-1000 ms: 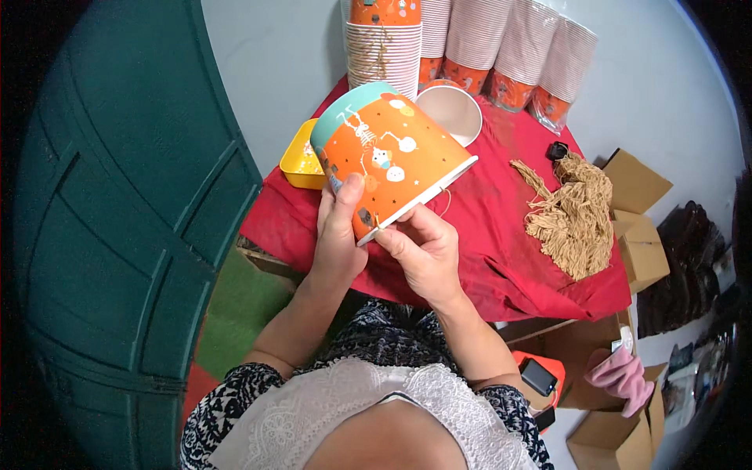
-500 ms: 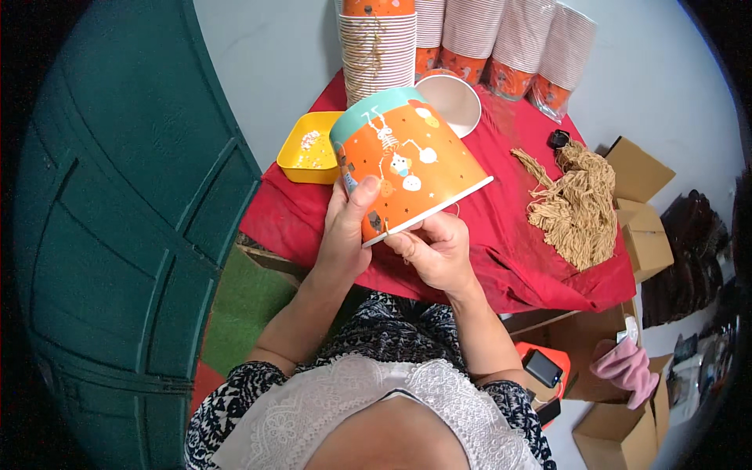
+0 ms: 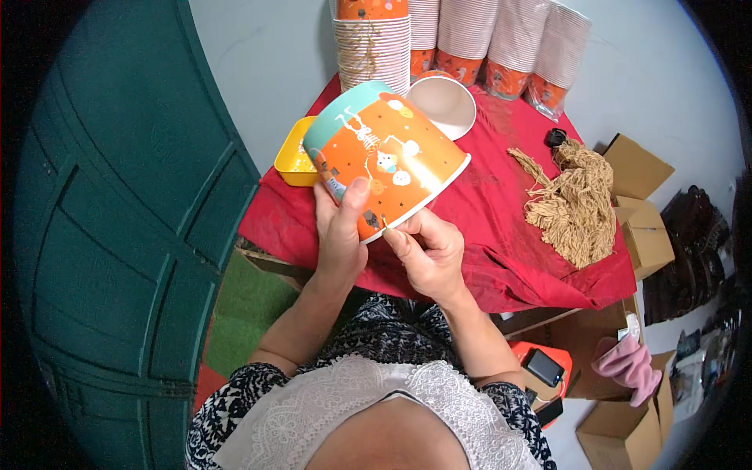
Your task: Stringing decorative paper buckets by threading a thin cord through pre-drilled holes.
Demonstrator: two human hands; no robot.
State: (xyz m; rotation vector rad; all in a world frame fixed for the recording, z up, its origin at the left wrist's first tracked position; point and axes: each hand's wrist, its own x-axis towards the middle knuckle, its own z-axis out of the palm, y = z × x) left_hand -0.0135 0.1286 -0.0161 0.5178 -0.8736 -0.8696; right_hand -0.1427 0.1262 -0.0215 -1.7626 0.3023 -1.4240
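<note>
Tilted above the table is an orange paper bucket (image 3: pixel 423 157) with a teal band, a skeleton print and a white rolled rim. My left hand (image 3: pixel 339 227) grips its left side, thumb on the printed wall. At the rim nearest me, my right hand (image 3: pixel 429 249) is closed in a pinch, thumb against fingers. A short bit of tan twine (image 3: pixel 385 223) shows at the wall by that thumb; the rest of it is hidden by the fingers and the bucket. The bucket's inside cannot be seen.
Behind stand a stack of paper buckets (image 3: pixel 371 55) with twine hanging on it, wrapped stacks (image 3: pixel 513 47) and a bucket on its side (image 3: pixel 446 106). A yellow tray (image 3: pixel 291 168) of small white bits sits left; a twine heap (image 3: pixel 576 207) lies right on the red cloth (image 3: pixel 486 211).
The bucket has shifted slightly left and tipped a little, with both hands moving along. The twine loop that showed beyond my right fingers is out of sight.
</note>
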